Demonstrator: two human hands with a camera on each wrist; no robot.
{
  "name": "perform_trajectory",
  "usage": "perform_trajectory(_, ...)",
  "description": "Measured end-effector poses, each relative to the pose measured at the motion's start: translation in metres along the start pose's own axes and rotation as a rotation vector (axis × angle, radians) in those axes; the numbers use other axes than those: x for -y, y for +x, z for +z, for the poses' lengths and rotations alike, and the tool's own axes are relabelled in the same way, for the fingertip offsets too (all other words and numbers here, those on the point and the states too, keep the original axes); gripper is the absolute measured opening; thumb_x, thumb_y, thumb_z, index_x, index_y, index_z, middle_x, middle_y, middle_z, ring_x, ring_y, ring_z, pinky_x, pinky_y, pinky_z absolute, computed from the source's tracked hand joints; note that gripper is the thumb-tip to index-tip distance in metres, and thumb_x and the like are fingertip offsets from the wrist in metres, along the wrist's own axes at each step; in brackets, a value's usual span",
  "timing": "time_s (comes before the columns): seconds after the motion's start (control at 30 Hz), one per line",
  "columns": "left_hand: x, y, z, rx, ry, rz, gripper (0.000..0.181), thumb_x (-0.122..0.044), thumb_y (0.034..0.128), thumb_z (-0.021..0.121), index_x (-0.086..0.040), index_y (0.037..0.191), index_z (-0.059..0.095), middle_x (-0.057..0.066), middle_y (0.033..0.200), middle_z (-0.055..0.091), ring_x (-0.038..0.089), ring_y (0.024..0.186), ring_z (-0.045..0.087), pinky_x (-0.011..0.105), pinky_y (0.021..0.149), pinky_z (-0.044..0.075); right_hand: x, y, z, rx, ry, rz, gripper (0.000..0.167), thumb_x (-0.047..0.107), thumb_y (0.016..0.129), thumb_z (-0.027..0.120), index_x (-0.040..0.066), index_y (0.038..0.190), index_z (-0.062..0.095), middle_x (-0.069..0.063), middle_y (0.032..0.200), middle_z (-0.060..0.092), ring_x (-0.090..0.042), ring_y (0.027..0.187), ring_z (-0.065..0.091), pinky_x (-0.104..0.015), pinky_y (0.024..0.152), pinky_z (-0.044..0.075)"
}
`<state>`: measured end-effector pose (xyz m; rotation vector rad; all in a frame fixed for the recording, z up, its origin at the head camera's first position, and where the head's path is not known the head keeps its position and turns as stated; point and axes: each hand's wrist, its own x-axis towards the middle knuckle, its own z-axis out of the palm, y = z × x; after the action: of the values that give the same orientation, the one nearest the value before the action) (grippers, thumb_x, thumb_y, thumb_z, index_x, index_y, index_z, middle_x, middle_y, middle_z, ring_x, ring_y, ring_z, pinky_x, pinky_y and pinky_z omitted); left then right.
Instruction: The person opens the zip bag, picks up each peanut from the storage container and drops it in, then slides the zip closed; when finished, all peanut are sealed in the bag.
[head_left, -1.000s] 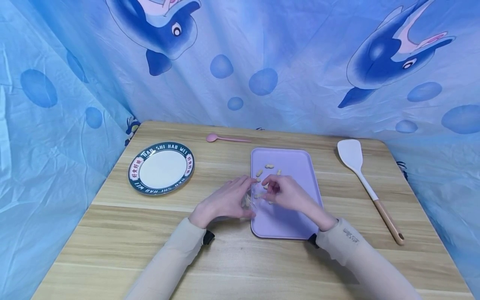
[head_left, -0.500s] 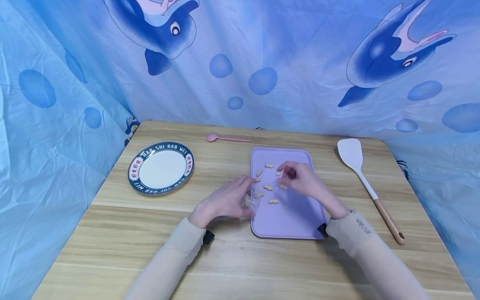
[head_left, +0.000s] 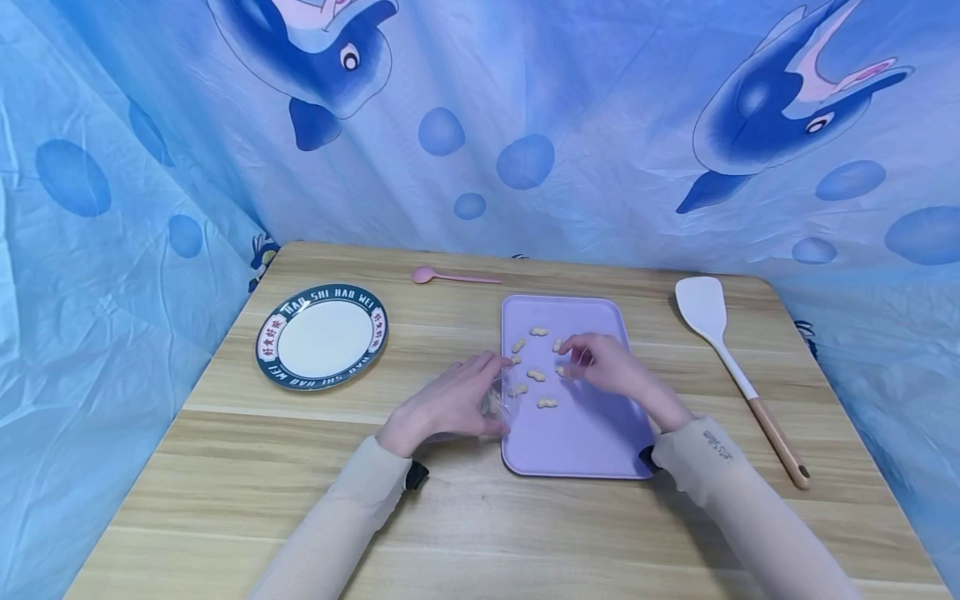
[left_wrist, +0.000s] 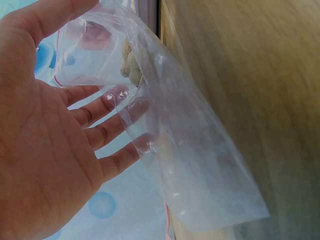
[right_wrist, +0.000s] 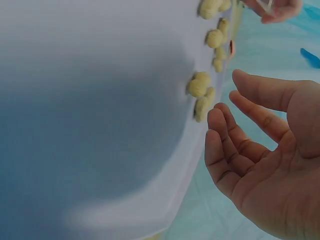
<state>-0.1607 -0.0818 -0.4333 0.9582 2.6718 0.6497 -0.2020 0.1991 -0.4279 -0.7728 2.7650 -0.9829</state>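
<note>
My left hand (head_left: 450,398) holds a clear zip bag (left_wrist: 200,160) at the left edge of a lilac tray (head_left: 570,446). In the left wrist view, the bag's mouth is spread between thumb and fingers. A few peanuts (left_wrist: 134,69) show inside it. Several unshelled peanuts (head_left: 536,376) lie scattered on the tray. Over its right half hovers my right hand (head_left: 606,365), fingertips close to a peanut (head_left: 561,371). The right wrist view shows its fingers (right_wrist: 215,145) loosely bent, thumb apart from them, nothing visible between.
A dark-rimmed white plate (head_left: 322,340) sits on the left of the wooden table (head_left: 450,533). Behind the tray lies a pink spoon (head_left: 423,275). To the right is a white spatula (head_left: 701,308) with a wooden handle. A blue dolphin-print curtain (head_left: 570,92) hangs behind.
My right hand has moved from beside the bag's mouth to the right across the tray, then lowered slightly toward a peanut. The left hand and bag stay in place.
</note>
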Motion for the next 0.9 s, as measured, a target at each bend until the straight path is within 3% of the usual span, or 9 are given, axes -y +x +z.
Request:
perform_trajectory(0.37,0.0,0.0,0.0,-0.005,0.008,0.007,0.092,-0.047,0.0751,0.082,-0.012,0.148,0.039,0.007,0.143,0.047,0.023,0.133,0.044,0.051,0.111,0.034,-0.007,-0.001,0.011,0.06,-0.059,0.007,0.023,-0.003,0.08,0.076,0.0,0.103,0.071,-0.007,0.081,0.065,-0.018,0.074,0.058,-0.036,0.07,0.048)
perform_trajectory(0.9,-0.001,-0.001,0.0,-0.008,0.012,0.016,0.092,-0.047,0.0755,0.082,-0.011,0.149,0.039,0.007,0.141,0.049,0.022,0.131,0.045,0.05,0.112,0.034,-0.006,-0.002,0.012,0.079,-0.085,0.033,0.021,-0.002,0.082,0.074,0.002,0.103,0.073,-0.002,0.08,0.062,-0.015,0.073,0.054,-0.033,0.069,0.046)
